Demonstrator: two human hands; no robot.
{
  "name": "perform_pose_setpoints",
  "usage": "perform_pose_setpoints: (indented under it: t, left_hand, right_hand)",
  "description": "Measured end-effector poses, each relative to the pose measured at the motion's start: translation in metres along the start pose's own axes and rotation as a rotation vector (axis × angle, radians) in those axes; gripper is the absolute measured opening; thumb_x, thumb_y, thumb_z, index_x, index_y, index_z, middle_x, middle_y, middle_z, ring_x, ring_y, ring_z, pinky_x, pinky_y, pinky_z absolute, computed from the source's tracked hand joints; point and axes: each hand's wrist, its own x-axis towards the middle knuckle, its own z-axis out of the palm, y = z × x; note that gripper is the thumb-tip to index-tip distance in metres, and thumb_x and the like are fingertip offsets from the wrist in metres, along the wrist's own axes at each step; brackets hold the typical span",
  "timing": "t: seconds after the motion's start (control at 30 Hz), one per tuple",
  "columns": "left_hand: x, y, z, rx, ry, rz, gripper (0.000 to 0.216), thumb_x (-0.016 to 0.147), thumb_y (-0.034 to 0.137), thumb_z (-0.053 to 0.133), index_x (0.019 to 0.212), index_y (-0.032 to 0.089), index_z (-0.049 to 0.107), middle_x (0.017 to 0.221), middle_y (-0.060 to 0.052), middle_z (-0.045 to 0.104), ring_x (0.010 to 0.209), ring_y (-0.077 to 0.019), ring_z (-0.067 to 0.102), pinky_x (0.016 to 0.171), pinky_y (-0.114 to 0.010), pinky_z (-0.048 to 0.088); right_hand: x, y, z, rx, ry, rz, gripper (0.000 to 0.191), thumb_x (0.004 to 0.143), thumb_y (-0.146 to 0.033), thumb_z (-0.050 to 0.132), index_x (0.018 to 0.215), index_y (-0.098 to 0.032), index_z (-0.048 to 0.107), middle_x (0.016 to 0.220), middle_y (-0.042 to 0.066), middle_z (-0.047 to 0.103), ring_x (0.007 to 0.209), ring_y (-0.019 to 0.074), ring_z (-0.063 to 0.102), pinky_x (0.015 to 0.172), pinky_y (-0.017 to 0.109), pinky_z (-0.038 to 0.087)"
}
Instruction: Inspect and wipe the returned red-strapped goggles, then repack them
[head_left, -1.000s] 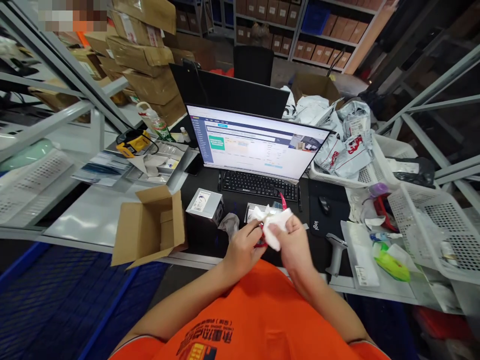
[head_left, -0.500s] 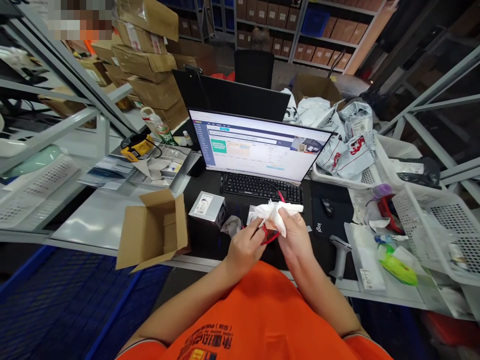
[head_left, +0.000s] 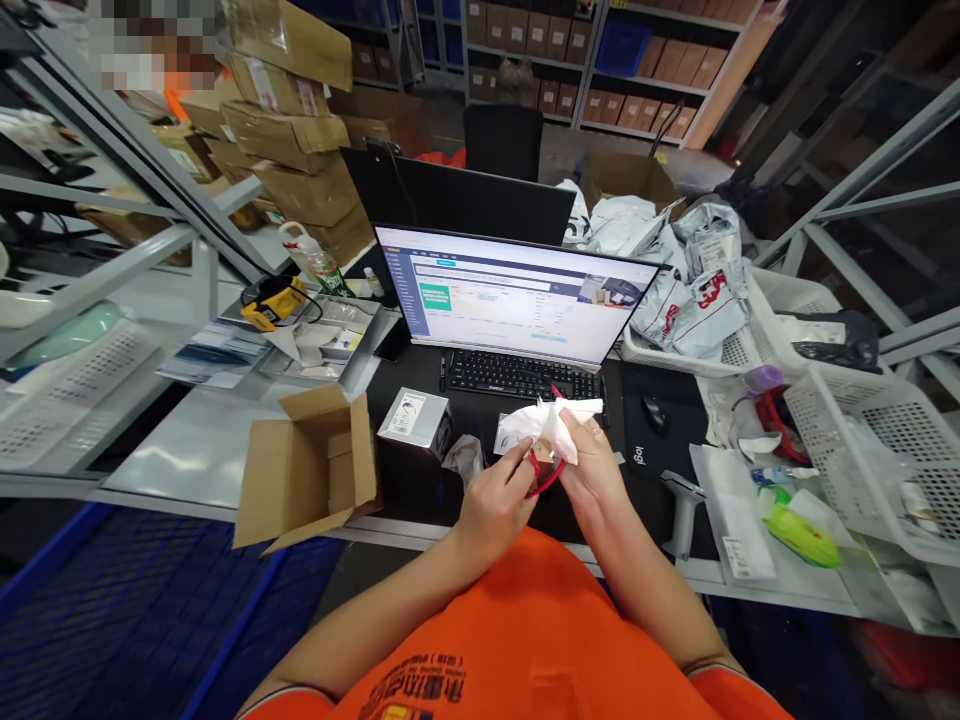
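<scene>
Both my hands meet just in front of the keyboard [head_left: 523,375]. My right hand [head_left: 594,464] is closed on a crumpled white tissue [head_left: 551,423], pressing it against a thin red curved item [head_left: 546,478]. My left hand [head_left: 496,502] is closed on the lower part of that red item, which looks like a glasses frame. A small grey product box [head_left: 415,420] and a grey crumpled wrapper [head_left: 465,456] lie just left of my hands. An open cardboard box [head_left: 309,468] sits at the desk's front left.
A monitor [head_left: 510,292] stands behind the keyboard. A mouse [head_left: 655,414] and a handheld scanner [head_left: 681,508] lie to the right. White baskets [head_left: 870,450] with mail bags stand at the right. A tray, a bottle and a yellow tool sit at the left.
My hands have shifted slightly forward and the tissue has been turned and rubbed along the red item. The view has tilted a little; the things on the desk stay put.
</scene>
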Motion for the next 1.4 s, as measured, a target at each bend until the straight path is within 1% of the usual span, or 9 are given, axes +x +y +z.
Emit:
perform_pose_setpoints:
  t: [0.27, 0.53, 0.73, 0.9, 1.03, 1.1, 1.23, 1.33, 1.4]
  left_hand:
    - [0.011, -0.001, -0.002, 0.003, 0.069, -0.204, 0.02, 0.089, 0.015, 0.054, 0.107, 0.021, 0.061, 0.112, -0.011, 0.071, 0.096, -0.0231, 0.072, 0.078, -0.031, 0.062]
    - [0.0, 0.002, 0.001, 0.0, 0.01, -0.028, 0.037, 0.088, 0.012, 0.056, 0.124, 0.02, 0.055, 0.122, -0.014, 0.068, 0.107, -0.0241, 0.071, 0.085, -0.032, 0.062]
    - [-0.012, -0.006, 0.004, 0.078, -0.022, 0.018, 0.038, 0.09, 0.013, 0.056, 0.127, 0.019, 0.053, 0.127, -0.017, 0.067, 0.11, -0.0258, 0.07, 0.086, -0.033, 0.062]
    - [-0.021, -0.015, -0.006, -0.046, -0.101, 0.011, 0.026, 0.086, 0.009, 0.055, 0.11, 0.019, 0.059, 0.128, -0.015, 0.067, 0.116, -0.0247, 0.067, 0.095, -0.037, 0.059]
    - [-0.016, -0.025, -0.022, -0.146, -0.188, -0.015, 0.02, 0.081, 0.008, 0.059, 0.096, 0.02, 0.061, 0.125, -0.012, 0.068, 0.123, -0.0245, 0.062, 0.117, -0.054, 0.038]
    - [-0.013, -0.029, -0.028, -0.116, -0.203, -0.03, 0.021, 0.079, 0.01, 0.062, 0.097, 0.021, 0.061, 0.129, -0.012, 0.066, 0.123, -0.0253, 0.061, 0.119, -0.059, 0.032]
    - [-0.007, -0.033, -0.033, -0.081, -0.332, 0.063, 0.021, 0.079, 0.011, 0.063, 0.096, 0.023, 0.064, 0.141, -0.01, 0.058, 0.132, -0.0256, 0.052, 0.122, -0.06, 0.024]
    - [0.0, -0.03, -0.032, -0.064, -0.399, 0.15, 0.022, 0.078, 0.008, 0.061, 0.095, 0.023, 0.066, 0.144, -0.009, 0.054, 0.137, -0.0255, 0.047, 0.123, -0.059, 0.02]
    - [0.005, -0.026, -0.031, -0.041, -0.411, 0.197, 0.025, 0.075, 0.008, 0.061, 0.095, 0.023, 0.066, 0.143, -0.009, 0.056, 0.136, -0.0263, 0.048, 0.123, -0.059, 0.02]
  right_hand:
    - [-0.032, 0.054, -0.018, -0.331, -0.018, -0.235, 0.03, 0.068, -0.037, 0.086, 0.085, -0.018, 0.07, 0.082, 0.003, 0.073, 0.072, 0.0166, 0.066, 0.071, 0.029, 0.056]
    - [-0.001, 0.012, -0.01, 0.022, -0.099, 0.072, 0.036, 0.063, -0.035, 0.09, 0.081, -0.02, 0.063, 0.073, -0.001, 0.069, 0.064, 0.0149, 0.065, 0.064, 0.029, 0.058]
    - [0.021, 0.018, -0.012, 0.155, -0.081, 0.245, 0.044, 0.054, -0.028, 0.095, 0.086, -0.019, 0.065, 0.082, 0.002, 0.073, 0.072, 0.0165, 0.068, 0.067, 0.028, 0.059]
    - [0.032, 0.016, -0.029, -0.065, -0.166, 0.3, 0.047, 0.052, -0.041, 0.096, 0.081, -0.019, 0.067, 0.079, 0.002, 0.073, 0.069, 0.0153, 0.067, 0.064, 0.026, 0.057]
    - [0.033, -0.01, -0.069, -0.259, -0.228, 0.362, 0.046, 0.05, -0.041, 0.096, 0.076, -0.013, 0.07, 0.072, 0.005, 0.072, 0.063, 0.015, 0.064, 0.06, 0.024, 0.054]
    - [0.031, -0.03, -0.09, -0.412, -0.164, 0.226, 0.047, 0.054, -0.047, 0.093, 0.077, -0.013, 0.071, 0.074, 0.006, 0.072, 0.062, 0.015, 0.063, 0.058, 0.024, 0.052]
    - [0.024, -0.066, -0.106, -0.768, -0.095, -0.31, 0.043, 0.065, -0.055, 0.084, 0.081, -0.017, 0.07, 0.078, 0.005, 0.071, 0.065, 0.0167, 0.06, 0.06, 0.028, 0.048]
    - [0.015, -0.074, -0.088, -1.072, -0.387, -0.491, 0.031, 0.074, -0.046, 0.079, 0.068, -0.019, 0.064, 0.078, 0.005, 0.066, 0.075, 0.0176, 0.057, 0.069, 0.029, 0.044]
    - [0.01, -0.068, -0.072, -1.232, -0.655, -0.443, 0.038, 0.077, -0.042, 0.076, 0.058, -0.019, 0.053, 0.067, 0.001, 0.057, 0.072, 0.0153, 0.051, 0.067, 0.027, 0.039]
